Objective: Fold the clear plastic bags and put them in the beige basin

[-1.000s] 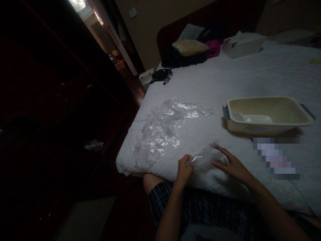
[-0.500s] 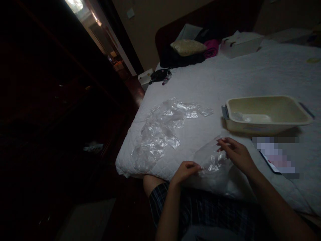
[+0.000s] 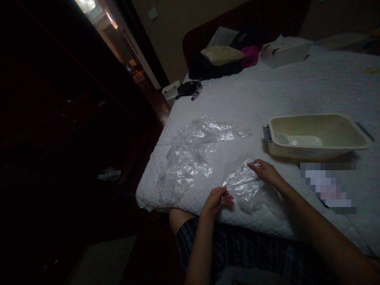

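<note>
A clear plastic bag (image 3: 242,184) is stretched over the near edge of the white quilted bed (image 3: 285,91). My left hand (image 3: 216,200) pinches the bag's near left corner. My right hand (image 3: 267,172) grips its far edge with curled fingers. To the left lies a pile of several more clear plastic bags (image 3: 192,152), spread flat on the quilt.
A cream plastic basin (image 3: 314,136) holding a clear wrapper stands right of my right hand. A blurred-out flat item (image 3: 326,186) lies in front of it. Pillows, dark clothes and a white box (image 3: 285,51) sit at the bed's far end. The floor to the left is dark.
Both hands have lowered the bag from above the bed onto the quilt and pulled it flat. My right hand shifted left and away; my left hand stayed at the near corner.
</note>
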The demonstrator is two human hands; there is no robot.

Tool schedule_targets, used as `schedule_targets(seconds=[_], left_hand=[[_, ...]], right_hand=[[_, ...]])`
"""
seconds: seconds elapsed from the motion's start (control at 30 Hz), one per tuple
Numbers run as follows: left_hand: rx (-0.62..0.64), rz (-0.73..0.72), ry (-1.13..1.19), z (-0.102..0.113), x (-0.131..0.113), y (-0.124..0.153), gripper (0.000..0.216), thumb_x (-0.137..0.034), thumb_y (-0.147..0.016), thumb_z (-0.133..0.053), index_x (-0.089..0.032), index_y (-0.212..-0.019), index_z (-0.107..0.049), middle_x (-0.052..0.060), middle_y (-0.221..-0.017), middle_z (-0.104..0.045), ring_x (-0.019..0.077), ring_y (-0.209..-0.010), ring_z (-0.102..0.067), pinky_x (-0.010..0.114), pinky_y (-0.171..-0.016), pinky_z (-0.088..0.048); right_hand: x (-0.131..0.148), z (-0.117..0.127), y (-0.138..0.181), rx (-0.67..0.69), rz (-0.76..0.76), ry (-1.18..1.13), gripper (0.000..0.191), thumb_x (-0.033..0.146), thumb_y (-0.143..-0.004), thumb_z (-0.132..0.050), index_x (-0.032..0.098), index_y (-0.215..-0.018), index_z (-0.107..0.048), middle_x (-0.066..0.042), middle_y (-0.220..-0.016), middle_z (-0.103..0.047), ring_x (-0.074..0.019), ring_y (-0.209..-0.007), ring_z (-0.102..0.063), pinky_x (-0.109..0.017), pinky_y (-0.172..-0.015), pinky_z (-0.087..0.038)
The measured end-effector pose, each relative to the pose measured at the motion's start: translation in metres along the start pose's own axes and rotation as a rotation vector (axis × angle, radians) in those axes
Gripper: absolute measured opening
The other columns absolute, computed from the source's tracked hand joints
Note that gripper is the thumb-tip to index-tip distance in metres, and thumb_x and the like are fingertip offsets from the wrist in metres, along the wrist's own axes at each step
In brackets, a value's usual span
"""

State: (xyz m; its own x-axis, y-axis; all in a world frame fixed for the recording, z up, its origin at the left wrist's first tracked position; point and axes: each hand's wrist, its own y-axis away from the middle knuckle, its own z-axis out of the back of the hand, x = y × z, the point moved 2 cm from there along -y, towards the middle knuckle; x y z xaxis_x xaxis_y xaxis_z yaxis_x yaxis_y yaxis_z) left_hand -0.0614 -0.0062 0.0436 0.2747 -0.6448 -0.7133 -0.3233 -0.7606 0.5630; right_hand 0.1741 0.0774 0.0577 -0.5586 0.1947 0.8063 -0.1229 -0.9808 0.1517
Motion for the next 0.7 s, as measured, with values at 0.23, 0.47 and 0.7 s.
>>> schedule_targets(seconds=[0.23,0.47,0.7], left_hand=[[-0.171,0.061,-0.094,0.016,0.006,-0.009,0.035,-0.047,-0.082,-0.053,-0.014,-0.091,-0.049,0.007,-0.075,-0.067,0.0136,-0.048,-0.061,0.024,-0.045,-0.047],[-0.741,-0.454,-1.045,0.015,-0.021,0.008,0.030,-0.036,-0.089,-0.043,-0.015,-0.104,-0.057,0.013,-0.095,-0.067,0.0243,-0.089,-0.066,0.039,-0.079,-0.052],[-0.339,-1.014,-1.854,-0.018,-0.026,-0.047,0.051,-0.030,-0.092,-0.040,-0.010,-0.138,-0.033,0.015,-0.146,-0.035,0.0244,-0.139,-0.025,0.045,-0.112,-0.030]], right_hand=[[-0.010,-0.008,-0.015,-0.003,-0.047,0.102,0.058,0.059,-0.077,-0.053,0.014,-0.113,-0.057,-0.010,-0.077,-0.068,-0.0218,-0.061,-0.062,-0.033,-0.057,-0.048],[0.018,0.002,0.010,-0.365,0.439,0.506,0.063,0.042,-0.091,-0.036,0.015,-0.147,-0.024,-0.016,-0.147,-0.034,-0.0365,-0.132,-0.032,-0.050,-0.104,-0.032],[-0.006,-0.051,0.030,-0.220,0.790,0.689,0.075,0.044,-0.091,-0.039,0.014,-0.150,-0.003,-0.017,-0.152,-0.021,-0.0305,-0.139,-0.019,-0.052,-0.109,-0.023]])
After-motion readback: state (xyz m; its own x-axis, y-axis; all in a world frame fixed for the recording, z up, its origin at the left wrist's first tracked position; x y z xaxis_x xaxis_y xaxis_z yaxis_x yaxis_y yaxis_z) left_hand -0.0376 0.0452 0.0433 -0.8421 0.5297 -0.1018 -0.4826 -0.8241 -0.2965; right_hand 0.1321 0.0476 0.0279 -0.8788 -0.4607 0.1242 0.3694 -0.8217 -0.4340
